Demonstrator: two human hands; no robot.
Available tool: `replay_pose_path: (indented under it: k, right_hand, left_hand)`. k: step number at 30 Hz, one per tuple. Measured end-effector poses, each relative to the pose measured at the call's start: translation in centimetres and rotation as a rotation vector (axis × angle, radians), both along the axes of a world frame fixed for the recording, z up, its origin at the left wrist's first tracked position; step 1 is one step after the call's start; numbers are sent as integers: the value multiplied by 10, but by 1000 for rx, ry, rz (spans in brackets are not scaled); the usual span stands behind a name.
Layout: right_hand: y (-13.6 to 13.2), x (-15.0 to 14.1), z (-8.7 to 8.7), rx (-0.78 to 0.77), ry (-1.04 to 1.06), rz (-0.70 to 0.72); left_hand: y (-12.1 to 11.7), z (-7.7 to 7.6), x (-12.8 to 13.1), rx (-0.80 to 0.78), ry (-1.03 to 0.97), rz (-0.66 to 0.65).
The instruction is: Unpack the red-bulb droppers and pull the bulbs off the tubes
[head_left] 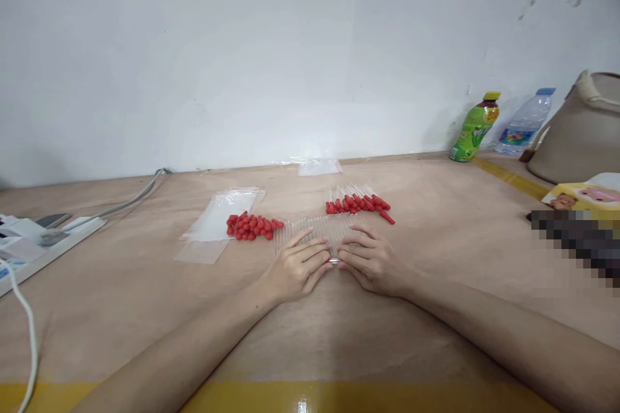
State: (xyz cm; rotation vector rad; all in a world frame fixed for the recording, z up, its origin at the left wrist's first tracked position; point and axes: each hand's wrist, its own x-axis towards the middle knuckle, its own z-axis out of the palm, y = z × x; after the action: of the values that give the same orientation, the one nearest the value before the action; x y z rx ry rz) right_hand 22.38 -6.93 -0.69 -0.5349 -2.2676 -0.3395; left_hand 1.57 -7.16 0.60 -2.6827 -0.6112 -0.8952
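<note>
My left hand is closed at the fingertips on a red rubber bulb, mostly hidden by the fingers. Facing it, my right hand pinches a short clear glass dropper tube, whose visible part bridges the small gap between the hands. Just beyond the fingers lies a row of loose glass tubes. A pile of red rubber bulbs sits at the left end of that row. Behind the right hand, droppers with red bulbs fitted lie side by side, their clear stems pointing to the wall.
Clear zip bags lie left of the bulbs, with another bag by the wall. A green bottle, a water bottle and a grey-brown bag stand at right. A power strip with cables is at left.
</note>
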Motion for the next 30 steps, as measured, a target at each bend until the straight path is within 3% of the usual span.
replay_pose_path:
  k: [15,20,22,25,27,30]
  right_hand:
    - [-2,4,-1,54,-14,61]
    - [-2,21,-1,54,20,62]
    - [0,32,1,33,90,-25]
    - [7,45,3,-43,166,-285]
    - [12,48,2,-106,151,-436]
    - [19,48,-2,-212,141,-546]
  left_hand:
    - [-4,1,-1,-50,-13,-14]
    - [-1,0,-12,-3,-65,-19]
    - [1,0,-21,25,-122,34]
    - [4,3,-32,63,-177,130]
    - [6,9,-36,62,-232,199]
    - [14,23,-48,-20,-344,377]
